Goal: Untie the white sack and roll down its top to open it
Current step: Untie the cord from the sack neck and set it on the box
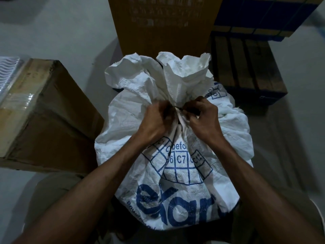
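Note:
A white woven sack [175,175] with blue print stands upright in the middle of the view. Its neck is gathered tight and bound by a thin dark tie [178,109], and the loose top fans out above it. My left hand [156,118] pinches the tie on the left of the neck. My right hand [202,114] pinches the tie on the right side, fingers curled. The knot itself is mostly hidden between my fingers.
A taped cardboard box [44,117] sits close on the left. A tall brown carton [161,23] stands behind the sack. Blue-and-brown boxes [249,67] are stacked at the back right. Pale floor [299,120] lies to the right.

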Demonstrator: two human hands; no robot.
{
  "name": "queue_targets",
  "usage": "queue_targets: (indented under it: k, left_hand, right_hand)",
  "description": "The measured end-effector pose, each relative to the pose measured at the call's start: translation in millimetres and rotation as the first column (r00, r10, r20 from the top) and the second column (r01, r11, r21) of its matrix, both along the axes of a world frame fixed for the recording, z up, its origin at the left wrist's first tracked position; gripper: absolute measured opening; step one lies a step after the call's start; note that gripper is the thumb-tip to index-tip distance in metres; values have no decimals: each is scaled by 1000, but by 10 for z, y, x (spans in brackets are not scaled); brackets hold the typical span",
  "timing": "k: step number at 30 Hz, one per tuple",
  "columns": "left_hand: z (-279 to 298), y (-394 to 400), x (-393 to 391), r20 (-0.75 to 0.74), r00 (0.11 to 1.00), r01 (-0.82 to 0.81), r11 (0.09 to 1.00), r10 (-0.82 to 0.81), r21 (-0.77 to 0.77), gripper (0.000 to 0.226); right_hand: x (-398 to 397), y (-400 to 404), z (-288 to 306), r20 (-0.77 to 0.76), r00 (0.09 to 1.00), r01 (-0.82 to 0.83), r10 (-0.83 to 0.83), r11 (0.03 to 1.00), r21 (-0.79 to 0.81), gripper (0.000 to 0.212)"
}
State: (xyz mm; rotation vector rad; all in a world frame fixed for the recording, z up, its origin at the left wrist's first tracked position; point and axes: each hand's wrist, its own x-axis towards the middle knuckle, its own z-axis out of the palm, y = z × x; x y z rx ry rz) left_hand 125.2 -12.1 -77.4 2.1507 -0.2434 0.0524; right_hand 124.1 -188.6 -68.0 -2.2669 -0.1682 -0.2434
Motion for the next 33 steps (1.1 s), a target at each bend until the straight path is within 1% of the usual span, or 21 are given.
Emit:
queue_targets:
  k: [1, 2, 3, 4, 5, 7, 8, 10, 12, 14, 17, 19, 21, 24, 26, 28, 31, 33]
  left_hand:
    - [45, -7, 30, -165, 980, -140, 976, 112, -169, 15]
    - [91, -20, 50, -367, 914, -303, 890, 171, -341, 17]
    - [131, -31, 59, -519, 839, -434, 773, 161, -462, 19]
    - [142, -28, 70, -576, 806, -490, 703, 139, -516, 19]
    - [144, -27, 72, -564, 814, -480, 709, 140, -516, 20]
    - [141, -22, 49, -460, 873, -393, 792, 163, -466, 16]
    - [143, -25, 41, -405, 896, -365, 820, 181, -442, 11]
    - [180, -32, 44, -342, 910, -366, 841, 233, -398, 5]
    - [233, -47, 35, -267, 924, -353, 875, 272, -330, 5]
    - [305, -71, -20, -146, 949, -309, 912, 279, -270, 8]
    - [405, -138, -205, -21, 970, -241, 935, 243, -259, 13]
    - [454, -167, -354, 6, 974, -219, 941, 228, -258, 13]
    - [483, -168, -491, -10, 980, -197, 951, 201, -237, 16]
    - [508, -147, -702, 26, 995, -88, 986, 92, -140, 35]
    - [481, -123, -850, 79, 997, -24, 1000, 25, -19, 48]
    - [450, -93, -1050, 111, 994, 0, 998, -7, 63, 56]
    - [418, -44, -1419, 172, 985, 17, 996, -33, 90, 61]
    - [410, 1, -1652, 220, 974, 27, 991, -55, 128, 61]
  right_hand:
    - [9, -14, 8, 1, 1000, 8, -8, 1000, 7, 17]
    - [21, -30, 18, -4, 1000, 18, -18, 1000, 11, 17]
    - [35, -44, 28, -9, 1000, 28, -28, 1000, 11, 17]
    - [44, -51, 36, -10, 999, 35, -35, 999, 12, 17]
    - [50, -52, 37, -9, 999, 39, -39, 999, 18, 17]
    - [48, -30, 24, -10, 999, 34, -33, 999, 37, 14]
    - [44, -18, 19, -8, 1000, 24, -24, 999, 46, 13]
    - [33, -16, 27, 6, 1000, 8, -9, 998, 69, 13]
    - [8, -40, 71, 22, 1000, 8, -10, 997, 81, 12]
    - [-39, -73, 115, 25, 1000, 15, -18, 994, 106, 13]
    - [-175, -125, 162, 33, 999, 27, -33, 987, 155, 20]
    - [-325, -151, 202, 37, 999, 30, -37, 981, 189, 20]
    - [-509, -172, 262, 33, 999, 29, -37, 975, 218, 14]
    - [-783, -220, 362, -14, 999, 50, -48, 973, 225, 10]
    - [-970, -245, 439, -47, 997, 68, -56, 949, 308, 8]
    - [-1188, -238, 525, -68, 996, 88, -65, 900, 428, 7]
    - [-1528, -172, 639, -110, 993, 101, -45, 810, 577, 5]
    - [-1748, -132, 681, -119, 993, 88, -16, 767, 635, 5]
